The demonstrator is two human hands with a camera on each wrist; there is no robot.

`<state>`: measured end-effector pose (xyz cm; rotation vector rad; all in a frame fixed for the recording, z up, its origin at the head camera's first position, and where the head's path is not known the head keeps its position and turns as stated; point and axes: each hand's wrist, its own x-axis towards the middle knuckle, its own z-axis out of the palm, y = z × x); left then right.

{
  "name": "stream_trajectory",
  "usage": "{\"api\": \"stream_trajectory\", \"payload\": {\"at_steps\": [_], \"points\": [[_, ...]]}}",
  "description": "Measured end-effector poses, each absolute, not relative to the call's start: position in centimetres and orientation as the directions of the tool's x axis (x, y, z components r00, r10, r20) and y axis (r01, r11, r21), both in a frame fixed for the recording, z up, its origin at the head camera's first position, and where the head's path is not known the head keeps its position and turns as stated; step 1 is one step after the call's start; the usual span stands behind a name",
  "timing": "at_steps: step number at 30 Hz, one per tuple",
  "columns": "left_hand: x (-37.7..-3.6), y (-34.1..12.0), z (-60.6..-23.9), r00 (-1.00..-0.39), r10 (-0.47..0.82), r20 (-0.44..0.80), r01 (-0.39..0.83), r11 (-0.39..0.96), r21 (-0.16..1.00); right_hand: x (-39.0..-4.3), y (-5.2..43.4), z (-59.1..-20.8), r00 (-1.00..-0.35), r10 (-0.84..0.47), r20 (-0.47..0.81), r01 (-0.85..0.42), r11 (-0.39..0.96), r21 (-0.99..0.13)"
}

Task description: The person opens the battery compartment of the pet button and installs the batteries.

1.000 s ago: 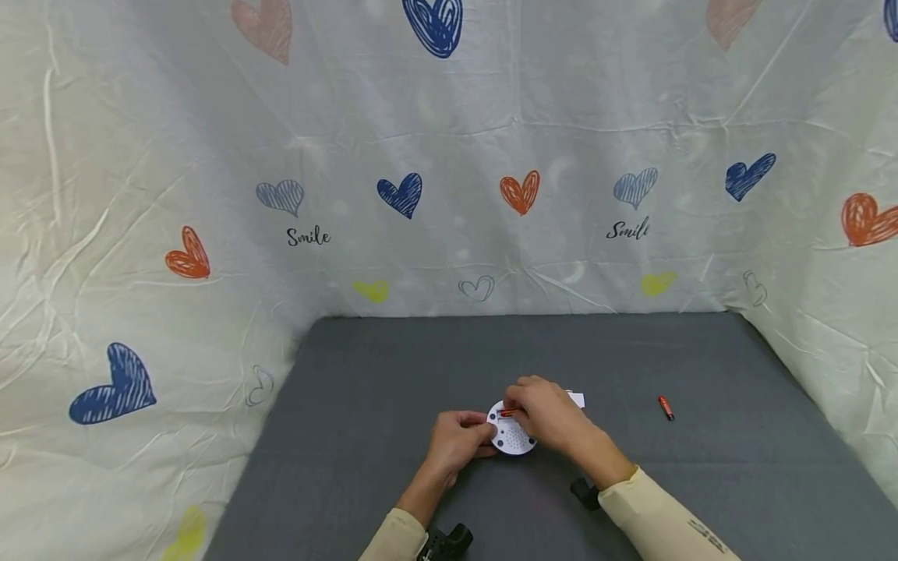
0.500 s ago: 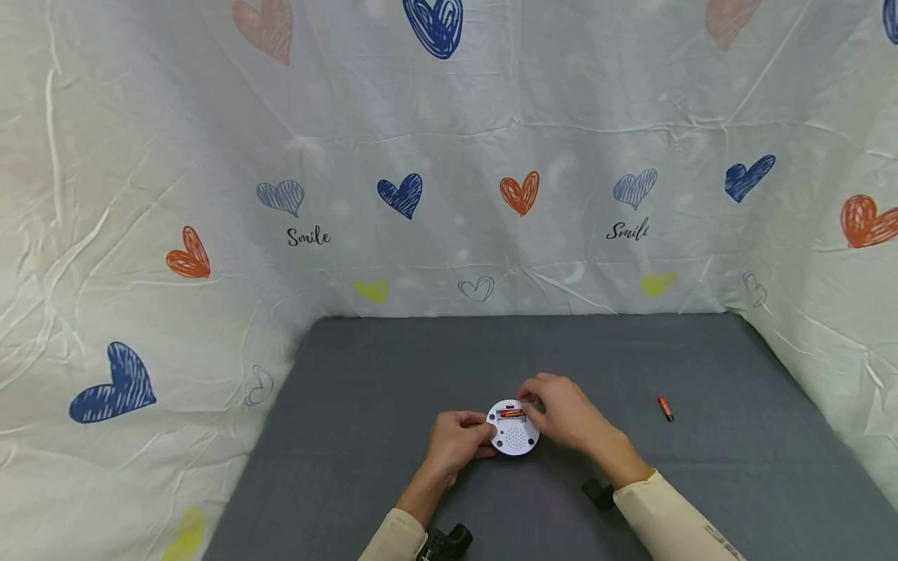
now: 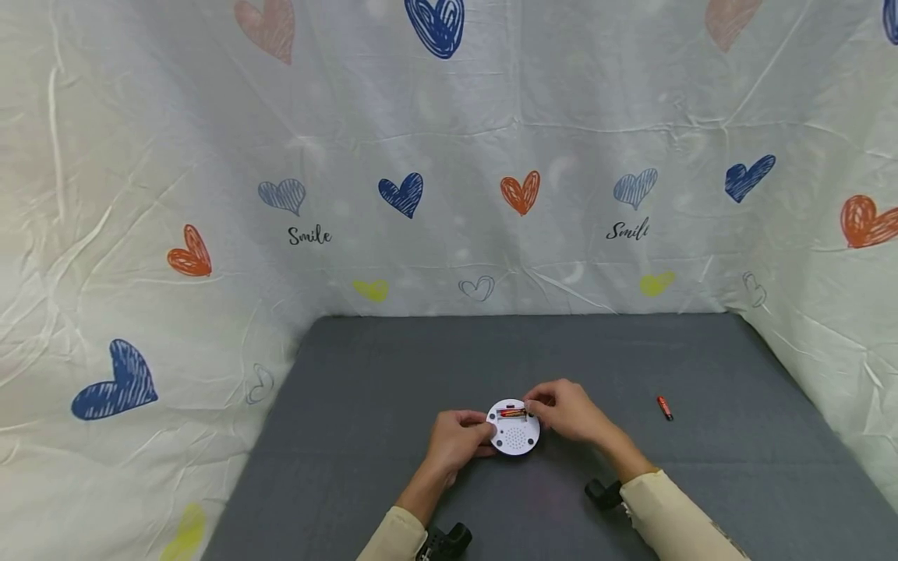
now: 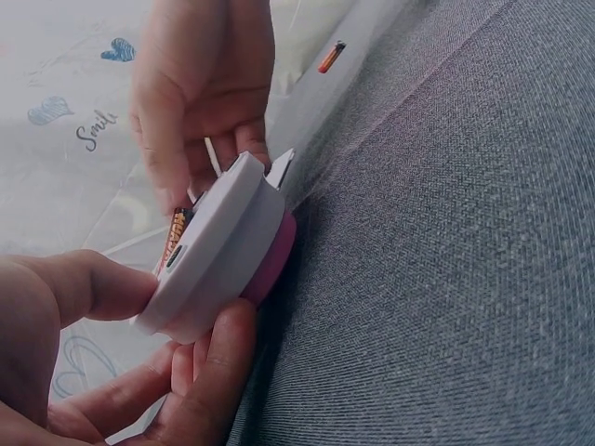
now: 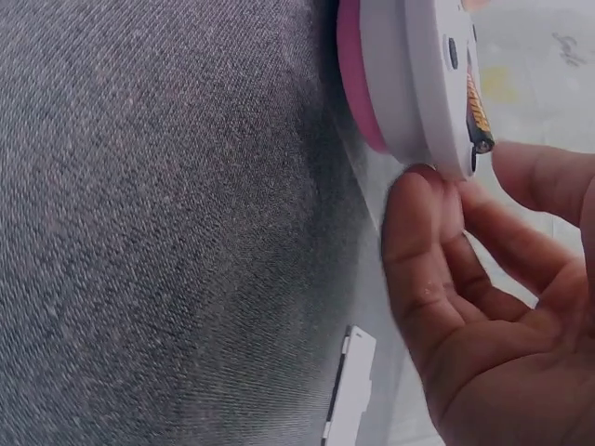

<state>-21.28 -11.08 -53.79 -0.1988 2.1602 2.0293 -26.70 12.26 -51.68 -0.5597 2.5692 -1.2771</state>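
Two hands: both on one small round white device (image 3: 514,427), near the front middle of the grey counter (image 3: 393,366).
Left hand: the left hand (image 3: 457,438) grips the device's left rim, thumb on top and fingers curled beneath, as the left wrist view (image 4: 228,246) shows plainly.
Right hand: the right hand (image 3: 570,411) comes in at the device's far right edge, fingertips (image 5: 420,209) touching the rim, thumb by the end of the battery.
Battery in the bay: an orange battery (image 3: 513,413) lies in the open slot on the back face; in the right wrist view (image 5: 477,109) its end pokes out by the rim, so it looks not fully seated.
Risk one: push down at an angle and that battery could pop out and roll off across the counter.
Risk two: the device sits on a pink base (image 4: 274,260) and is tilted up in the grip; a hard press could twist it out of the left hand.
Spare battery: a second orange one (image 3: 664,407) lies well apart to the right; a sweeping sleeve could set it rolling.
Cover: a white cover piece (image 5: 351,387) lies just beside the right hand, easy to nudge away.
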Motion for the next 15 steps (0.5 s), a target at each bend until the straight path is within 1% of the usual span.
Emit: {"api": "stream_trajectory", "payload": {"at_steps": [3, 7, 12, 15], "points": [[-21.29, -11.03, -53.86, -0.976, 0.018, -0.215, -0.214, 0.070, 0.974, -26.80, 12.28, -52.08, -0.905, -0.422, -0.050, -0.199, 0.526, -0.827], [-21.35, -11.03, -53.93, -0.976, 0.017, -0.215, -0.214, 0.071, 0.974, -26.91, 12.09, -52.35, -0.910, -0.411, -0.053, -0.184, 0.516, -0.836], [-21.44, -10.98, -53.88, -0.977, 0.015, -0.211, -0.209, 0.073, 0.975, -26.91, 11.62, -52.17, -0.921, -0.389, -0.035, -0.199, 0.546, -0.814], [-21.45, -10.93, -53.81, -0.978, 0.013, -0.211, -0.209, 0.078, 0.975, -26.83, 11.36, -51.97, -0.927, -0.375, -0.014, -0.226, 0.587, -0.778]]}}
